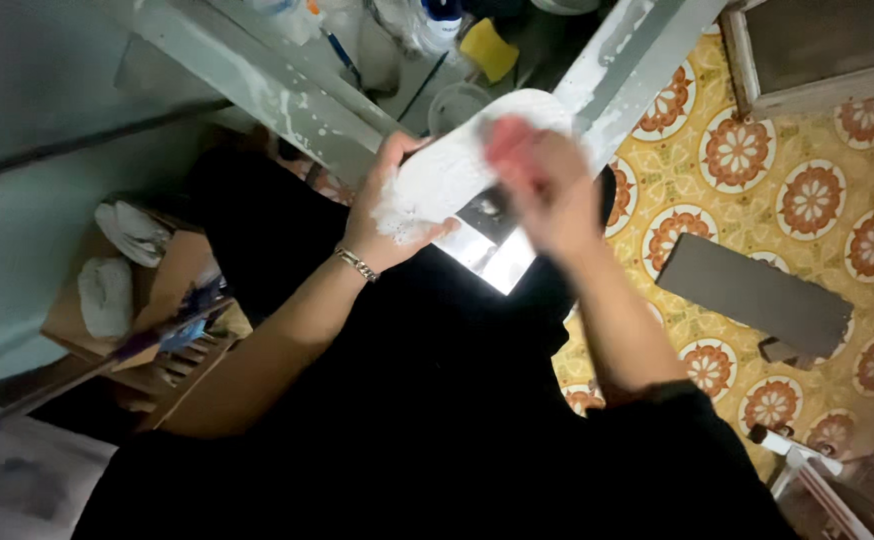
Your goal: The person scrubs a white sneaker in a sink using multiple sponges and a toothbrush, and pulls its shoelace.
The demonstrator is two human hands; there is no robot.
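My left hand point(389, 215) grips a white, soapy sandal sole point(462, 160) by its near end, holding it up in front of me. My right hand point(542, 185) is blurred with motion and rests on top of the sole, closed on something reddish-pink point(505, 140) that I cannot make out. A metal bracelet point(356, 264) circles my left wrist. My dark clothing fills the lower middle of the view.
A yellow sponge point(489, 48) and a round lid point(457, 103) lie beyond the sole among bottles. A grey flat board point(754, 295) lies on the patterned orange floor point(807, 180) to the right. A cardboard box point(117, 285) with white cloths sits at left.
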